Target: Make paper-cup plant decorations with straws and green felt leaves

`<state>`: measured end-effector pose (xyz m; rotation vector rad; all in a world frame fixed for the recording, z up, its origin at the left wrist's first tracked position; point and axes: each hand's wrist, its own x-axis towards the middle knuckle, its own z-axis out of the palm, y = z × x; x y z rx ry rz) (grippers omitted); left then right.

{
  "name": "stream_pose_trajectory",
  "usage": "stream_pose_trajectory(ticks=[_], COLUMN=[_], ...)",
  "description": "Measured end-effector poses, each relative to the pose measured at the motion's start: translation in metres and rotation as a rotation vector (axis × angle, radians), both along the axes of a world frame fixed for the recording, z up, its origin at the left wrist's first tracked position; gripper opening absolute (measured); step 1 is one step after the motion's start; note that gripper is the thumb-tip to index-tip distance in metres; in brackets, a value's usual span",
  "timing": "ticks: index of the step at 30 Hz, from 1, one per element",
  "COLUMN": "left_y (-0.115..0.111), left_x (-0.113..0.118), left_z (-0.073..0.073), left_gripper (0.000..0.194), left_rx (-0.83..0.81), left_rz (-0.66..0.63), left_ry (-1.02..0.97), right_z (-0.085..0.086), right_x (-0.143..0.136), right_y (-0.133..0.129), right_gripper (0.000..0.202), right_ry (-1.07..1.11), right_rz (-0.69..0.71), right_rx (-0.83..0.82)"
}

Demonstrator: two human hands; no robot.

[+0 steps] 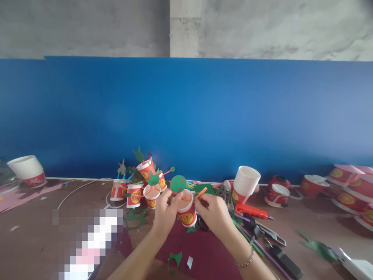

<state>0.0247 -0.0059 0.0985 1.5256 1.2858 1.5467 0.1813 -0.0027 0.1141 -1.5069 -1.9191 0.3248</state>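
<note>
A red and white paper cup [188, 217] with a yellow emblem stands between my hands, a little above the dark red sheet. My left hand [165, 212] is closed on its left side, thumb near the rim. A round green paper disc with darker spots [178, 183] stands above the cup's rim, beside my left fingertips. My right hand [215, 213] pinches a short orange straw [201, 192] at the cup's right side. Its far end slants up to the right. Whether the straw passes through the cup wall is hidden by my fingers.
Several decorated paper cups [135, 195] stand at the back left. A stack of white cups [246, 184], an orange-red cutter [252, 211], a black key fob [282, 259] and scissors [346, 260] lie or stand to the right. Green paper scraps [175, 259] lie in front.
</note>
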Motion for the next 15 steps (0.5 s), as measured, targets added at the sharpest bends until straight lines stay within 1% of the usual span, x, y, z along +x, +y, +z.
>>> stream_pose_trajectory(ticks=[2, 5, 8, 11, 15], left_y=[-0.0003, -0.0003, -0.0003, 0.0, 0.0016], left_x=[0.0001, 0.0006, 0.0012, 0.0017, 0.001], left_z=[-0.0015, -0.005, -0.008, -0.0093, -0.0088], left_gripper=[0.027, 0.028, 0.026, 0.025, 0.027], left_rx=[0.01, 0.023, 0.045, 0.057, 0.038], left_rz=[0.01, 0.005, -0.003, 0.0, 0.007], left_ry=[0.035, 0.074, 0.095, 0.106, 0.102], right_z=[-0.0006, 0.0005, 0.004, 0.0071, 0.0077], right_x=[-0.0005, -0.0008, 0.0, 0.002, 0.0046], right_y=[-0.0004, -0.0015, -0.0025, -0.0025, -0.0013], right_gripper=[0.027, 0.023, 0.019, 0.018, 0.02], right_ry=[-0.016, -0.07, -0.139, -0.213, -0.292], right_rz=[0.0, 0.047, 0.157, 0.251, 0.243], right_rx=[0.02, 0.068, 0.094, 0.078, 0.019])
